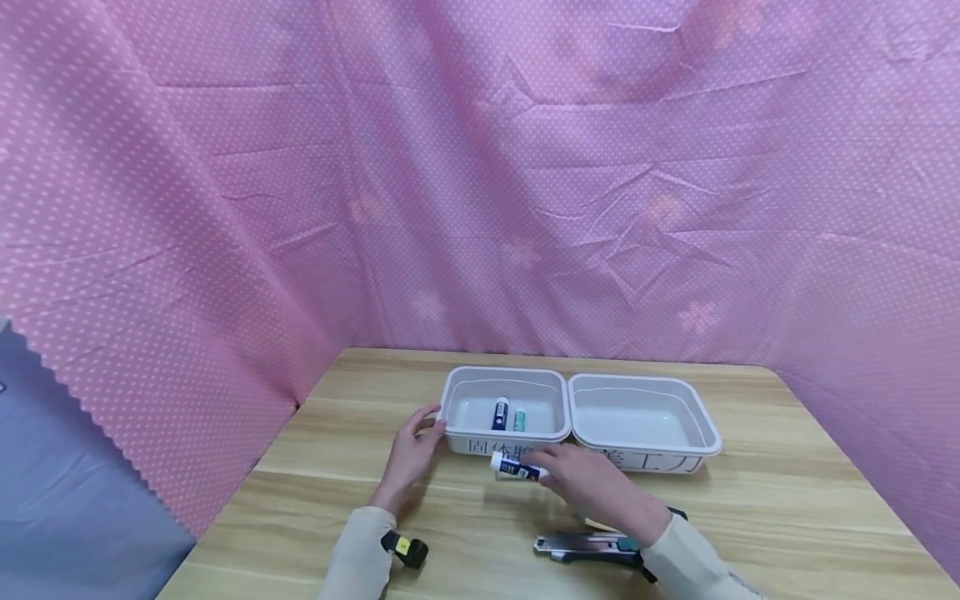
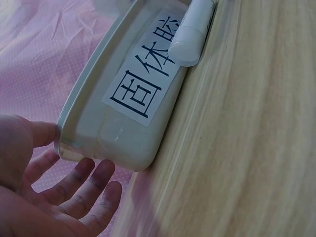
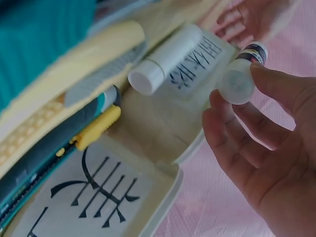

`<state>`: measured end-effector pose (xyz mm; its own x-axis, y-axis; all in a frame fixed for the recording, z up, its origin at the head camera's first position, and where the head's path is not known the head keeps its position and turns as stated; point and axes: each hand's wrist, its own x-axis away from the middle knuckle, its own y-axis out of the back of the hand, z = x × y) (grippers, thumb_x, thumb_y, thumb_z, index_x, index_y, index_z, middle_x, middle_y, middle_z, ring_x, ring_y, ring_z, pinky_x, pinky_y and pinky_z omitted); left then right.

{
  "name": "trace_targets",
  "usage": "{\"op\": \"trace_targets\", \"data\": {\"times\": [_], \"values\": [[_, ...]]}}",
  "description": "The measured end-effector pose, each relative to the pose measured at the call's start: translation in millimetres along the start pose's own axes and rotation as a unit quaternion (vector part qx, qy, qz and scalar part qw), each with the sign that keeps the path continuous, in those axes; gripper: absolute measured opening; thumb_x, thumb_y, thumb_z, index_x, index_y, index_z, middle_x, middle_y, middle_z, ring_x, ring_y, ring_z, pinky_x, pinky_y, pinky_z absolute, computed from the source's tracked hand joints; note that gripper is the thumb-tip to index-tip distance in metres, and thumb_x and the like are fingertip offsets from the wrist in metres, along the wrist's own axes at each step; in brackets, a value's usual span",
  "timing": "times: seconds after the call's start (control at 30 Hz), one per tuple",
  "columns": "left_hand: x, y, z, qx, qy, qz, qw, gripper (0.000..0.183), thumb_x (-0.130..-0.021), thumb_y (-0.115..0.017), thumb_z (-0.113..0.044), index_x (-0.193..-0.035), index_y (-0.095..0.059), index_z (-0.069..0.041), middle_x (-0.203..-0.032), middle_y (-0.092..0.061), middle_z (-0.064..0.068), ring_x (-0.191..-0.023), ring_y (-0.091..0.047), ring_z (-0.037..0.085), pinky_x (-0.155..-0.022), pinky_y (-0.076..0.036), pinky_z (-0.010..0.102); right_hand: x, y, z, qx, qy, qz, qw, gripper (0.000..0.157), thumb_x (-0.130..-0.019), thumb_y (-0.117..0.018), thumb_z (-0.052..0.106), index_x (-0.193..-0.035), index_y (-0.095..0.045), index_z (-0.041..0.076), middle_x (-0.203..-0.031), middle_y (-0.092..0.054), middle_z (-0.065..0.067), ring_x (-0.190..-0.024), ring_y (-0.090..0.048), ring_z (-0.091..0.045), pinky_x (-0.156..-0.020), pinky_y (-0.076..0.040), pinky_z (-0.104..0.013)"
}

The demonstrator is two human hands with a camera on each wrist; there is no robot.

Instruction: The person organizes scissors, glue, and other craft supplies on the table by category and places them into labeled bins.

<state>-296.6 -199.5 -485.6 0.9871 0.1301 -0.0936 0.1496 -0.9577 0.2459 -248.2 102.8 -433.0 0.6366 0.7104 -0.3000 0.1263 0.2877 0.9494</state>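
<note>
My right hand pinches a glue stick with a white cap and a dark label, in front of the left plastic bin. In the right wrist view its translucent base faces the camera. A white tube lies by the bin's front label, mostly hidden in the head view. My left hand touches the left end of this bin, thumb by the rim and fingers loosely spread. Inside the bin lie a dark-labelled glue stick and a green-labelled one.
A second white bin, labelled with dark characters, stands against the first one's right side. A utility knife lies on the wooden table below my right forearm, which partly hides other tools. Pink dotted cloth hangs behind the table.
</note>
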Motion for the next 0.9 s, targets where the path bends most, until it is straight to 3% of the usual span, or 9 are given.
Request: {"op": "trace_targets", "data": {"times": [0.13, 0.37, 0.53, 0.73, 0.9], "values": [[-0.1, -1.2, 0.3, 0.000, -0.004, -0.003, 1.0000, 0.043, -0.104, -0.061, -0.027, -0.145, -0.056, -0.015, -0.135, -0.062, 0.021, -0.121, -0.064, 0.036, -0.103, -0.053, 0.048, 1, 7.1, -4, 0.001, -0.018, -0.008, 1.000, 0.038, -0.098, -0.070, 0.021, -0.135, -0.065, 0.023, -0.123, -0.071, 0.001, -0.104, -0.069, -0.016, -0.083, -0.061, -0.035], [-2.0, -3.6, 0.9, 0.011, -0.042, -0.010, 0.9990, 0.040, -0.103, -0.062, -0.018, -0.141, -0.058, -0.005, -0.126, -0.065, 0.028, -0.112, -0.069, 0.039, -0.097, -0.057, 0.048, -1, 20.3, -10, 0.004, -0.034, -0.045, 0.998, 0.037, -0.095, -0.074, 0.019, -0.131, -0.067, 0.022, -0.110, -0.072, 0.005, -0.092, -0.068, -0.010, -0.076, -0.059, -0.030], [-2.3, -3.9, 0.1, 0.008, -0.033, -0.010, 0.9994, 0.040, -0.104, -0.061, -0.021, -0.142, -0.058, -0.007, -0.128, -0.064, 0.027, -0.114, -0.068, 0.037, -0.098, -0.056, 0.046, -4, 29.9, -14, -0.008, -0.052, -0.053, 0.997, 0.036, -0.095, -0.074, 0.020, -0.130, -0.067, 0.023, -0.108, -0.070, 0.009, -0.090, -0.064, -0.005, -0.076, -0.058, -0.027], [-2.2, -3.3, -0.1, 0.012, -0.020, -0.011, 0.9997, 0.040, -0.104, -0.061, -0.020, -0.142, -0.057, -0.009, -0.128, -0.065, 0.024, -0.114, -0.068, 0.035, -0.099, -0.056, 0.045, -5, 36.0, -18, -0.006, -0.041, -0.095, 0.995, 0.037, -0.092, -0.077, 0.014, -0.128, -0.068, 0.019, -0.107, -0.072, 0.003, -0.089, -0.066, -0.011, -0.075, -0.059, -0.031], [1.2, -5.3, -4.9, 0.011, -0.027, -0.010, 0.9995, 0.041, -0.104, -0.060, -0.017, -0.143, -0.055, -0.004, -0.128, -0.063, 0.028, -0.113, -0.068, 0.039, -0.098, -0.055, 0.050, -4, 36.1, -25, -0.016, -0.060, -0.117, 0.991, 0.037, -0.093, -0.076, 0.014, -0.128, -0.067, 0.020, -0.106, -0.071, 0.003, -0.091, -0.068, -0.012, -0.076, -0.060, -0.031]]}}
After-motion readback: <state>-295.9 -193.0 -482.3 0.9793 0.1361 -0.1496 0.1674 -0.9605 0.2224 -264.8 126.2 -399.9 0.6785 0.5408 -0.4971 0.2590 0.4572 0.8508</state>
